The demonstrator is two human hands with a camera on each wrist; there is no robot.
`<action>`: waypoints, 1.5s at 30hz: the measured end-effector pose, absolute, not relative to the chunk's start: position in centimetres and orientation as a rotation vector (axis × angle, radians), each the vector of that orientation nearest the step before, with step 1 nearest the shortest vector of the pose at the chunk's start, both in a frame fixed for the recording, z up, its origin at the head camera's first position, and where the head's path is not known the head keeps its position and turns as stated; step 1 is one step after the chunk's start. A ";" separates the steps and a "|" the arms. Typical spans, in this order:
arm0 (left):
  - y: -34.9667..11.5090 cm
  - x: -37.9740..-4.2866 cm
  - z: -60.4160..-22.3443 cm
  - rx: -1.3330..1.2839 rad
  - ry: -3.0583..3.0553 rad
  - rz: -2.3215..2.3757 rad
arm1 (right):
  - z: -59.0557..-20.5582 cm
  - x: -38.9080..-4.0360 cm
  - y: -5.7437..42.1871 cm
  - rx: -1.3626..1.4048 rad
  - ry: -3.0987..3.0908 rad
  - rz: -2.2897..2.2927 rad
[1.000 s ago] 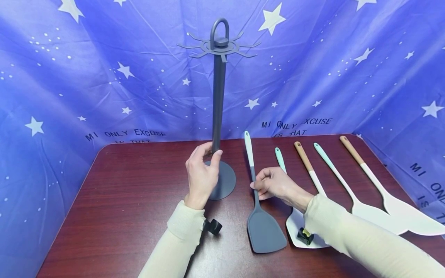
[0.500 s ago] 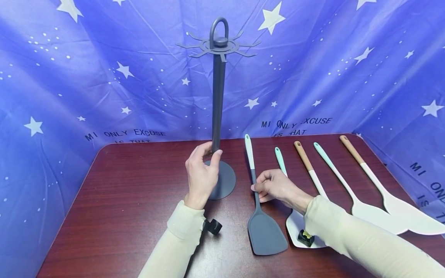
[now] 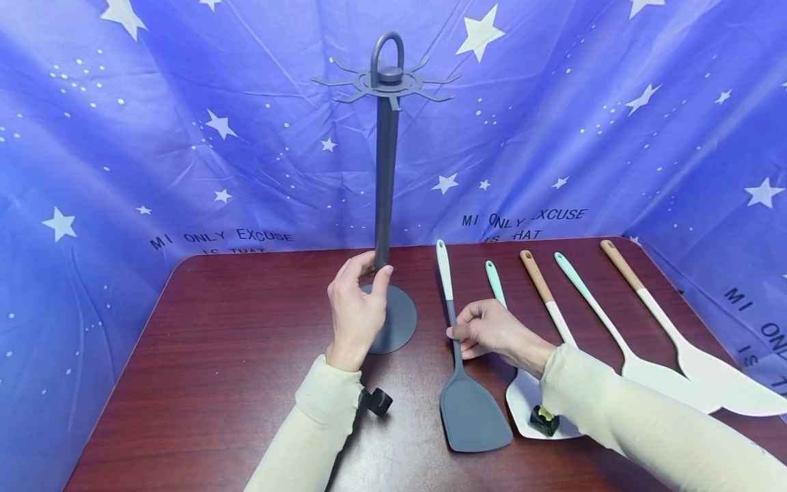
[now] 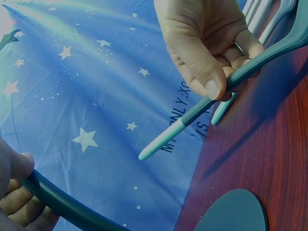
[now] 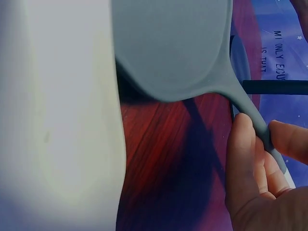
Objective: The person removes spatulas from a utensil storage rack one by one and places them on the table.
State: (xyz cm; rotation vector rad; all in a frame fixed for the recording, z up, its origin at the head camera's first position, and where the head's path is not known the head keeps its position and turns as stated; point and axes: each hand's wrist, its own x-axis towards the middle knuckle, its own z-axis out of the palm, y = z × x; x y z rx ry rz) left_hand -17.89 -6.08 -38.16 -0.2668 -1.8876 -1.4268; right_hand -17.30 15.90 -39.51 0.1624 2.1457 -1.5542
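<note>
My left hand [image 3: 359, 301] grips the lower pole of a dark grey utensil stand [image 3: 385, 171], which has a round base, a ring of hooks and a loop on top. My right hand [image 3: 492, 331] pinches the grey shaft of a spatula [image 3: 473, 413] between thumb and fingers. This spatula has a wide grey blade toward me and a pale mint handle end pointing away. In the left wrist view the spatula [image 4: 192, 113] is raised off the table, with its shadow below. In the right wrist view the fingers [image 5: 243, 149] lie along the shaft just behind the blade.
Right of the held spatula lie several white-headed utensils: one with a mint handle [image 3: 494, 280] partly under my right arm, a wooden-handled one [image 3: 536, 277], another mint one [image 3: 578, 280] and a wooden one [image 3: 624, 266]. A starry blue cloth [image 3: 277, 137] hangs behind the dark red table [image 3: 215, 383].
The right hand and grey spatula have shifted slightly right, and the spatula's handle end has come a little lower and nearer. The left hand and stand stay put.
</note>
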 end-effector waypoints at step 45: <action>-6.1 -17.9 -38.1 -0.257 -1.904 -1.409 | -40.0 -18.0 16.0 0.253 2.141 -1.437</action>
